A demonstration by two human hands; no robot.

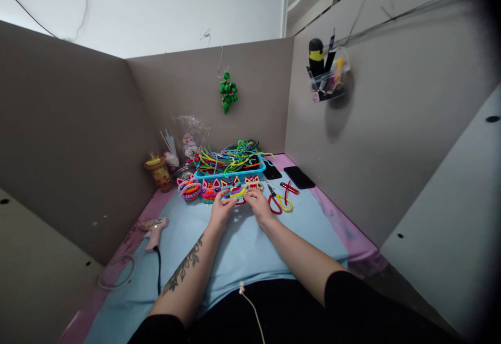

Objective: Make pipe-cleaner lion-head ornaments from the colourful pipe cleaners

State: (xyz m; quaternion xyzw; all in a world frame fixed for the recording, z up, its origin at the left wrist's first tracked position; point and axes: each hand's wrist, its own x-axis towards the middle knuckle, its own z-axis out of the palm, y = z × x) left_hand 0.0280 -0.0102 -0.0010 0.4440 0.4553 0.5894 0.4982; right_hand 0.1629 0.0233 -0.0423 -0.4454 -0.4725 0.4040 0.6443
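Note:
Between my two hands is a small striped pipe-cleaner piece (237, 193) with purple and yellow bands. My left hand (222, 209) pinches it from the left side. From the right side my right hand (257, 204) has its fingers closed on it too. Just behind stand several fuzzy animal heads made of pipe cleaners: a pink and orange one (190, 188), a pink and red one (210, 191), a blue-eared one (230, 182) and a whitish one (253, 182). Part of a red loop shows below the piece; I cannot tell whether it is attached.
Behind the heads, a blue tray (230, 175) overflows with pipe cleaners (230, 158). Scissors (281, 203) with red and yellow handles and a red-handled tool (289, 189) lie right, before a dark phone (299, 177). A glue gun (156, 233) with its cord lies left. Panels enclose the table.

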